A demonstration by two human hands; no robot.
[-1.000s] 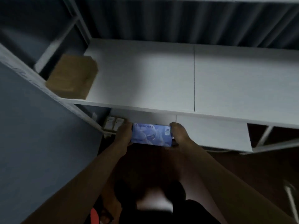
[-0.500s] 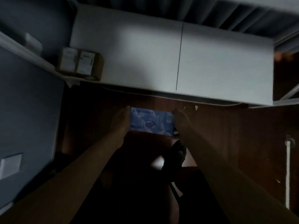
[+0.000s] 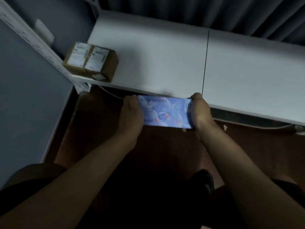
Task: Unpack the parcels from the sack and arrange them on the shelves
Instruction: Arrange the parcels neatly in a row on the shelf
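A flat blue box (image 3: 165, 113) with a cartoon print is held level between both hands, its far edge at the front edge of the low white shelf (image 3: 158, 60). My left hand (image 3: 131, 116) grips its left end and my right hand (image 3: 198, 111) grips its right end. A brown cardboard parcel (image 3: 92, 61) with two white labels stands on the shelf's left front corner, apart from the blue box. The sack is not in view.
A grey wall panel (image 3: 29, 103) and a white upright post (image 3: 38, 48) close off the left. Dark ribbed curtain (image 3: 214, 12) hangs behind the shelf. The floor (image 3: 99, 123) is dark brown wood, with my legs and a black shoe (image 3: 204, 180) below.
The view dropped from an upper shelf to the low shelf. Both hands carried the blue box down and then forward to the low shelf's front edge.
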